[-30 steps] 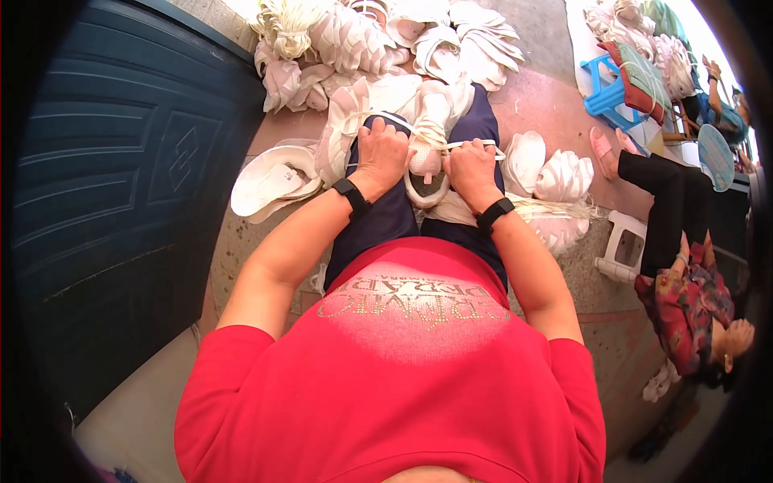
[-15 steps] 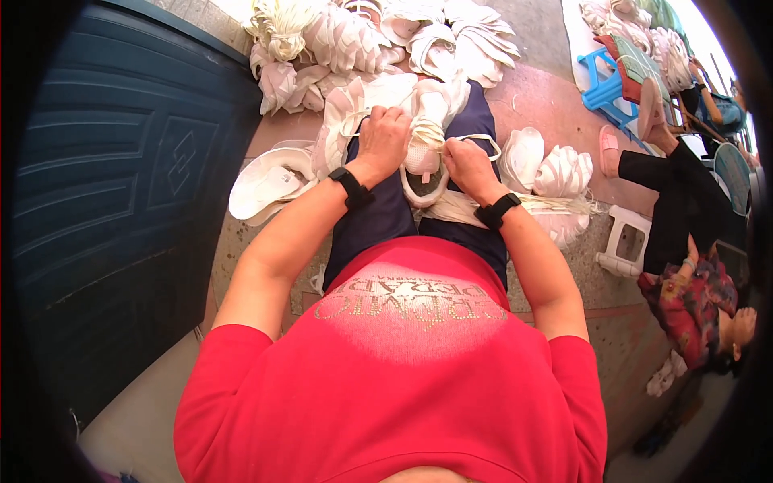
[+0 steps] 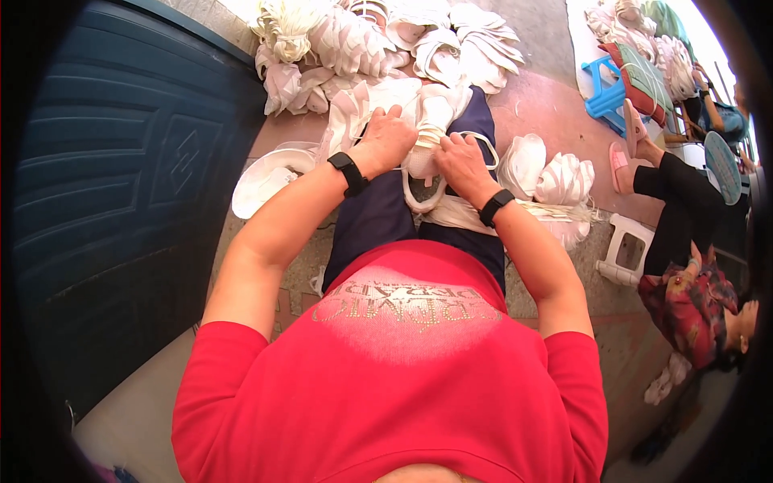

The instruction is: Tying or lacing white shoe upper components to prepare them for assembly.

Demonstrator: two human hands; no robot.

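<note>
A white shoe upper (image 3: pixel 441 105) lies across my lap, its toe end away from me and its rounded heel opening (image 3: pixel 423 203) toward me. Cream laces (image 3: pixel 429 137) cross its middle. On the upper's left side, my left hand (image 3: pixel 388 138) grips the edge with curled fingers. My right hand (image 3: pixel 465 165) is closed at the right side of the lacing, its fingertips pinched by the tongue. A loop of shoelace (image 3: pixel 489 146) stands out beyond that hand. The fingertips of both hands are partly hidden. More white uppers (image 3: pixel 348 113) rest against my left leg.
Piles of white uppers (image 3: pixel 354 44) lie beyond my knees. A stacked bundle (image 3: pixel 566 175) and loose laces (image 3: pixel 459 214) are at my right, a white piece (image 3: pixel 266 181) at my left. A blue door (image 3: pixel 137 177) stands left. Right are a white stool (image 3: pixel 626 248) and a seated person (image 3: pixel 692 306).
My right hand has shifted slightly left and turned over the lacing, covering more of the tongue. My left hand has moved a little right. The lace loop at the left no longer shows.
</note>
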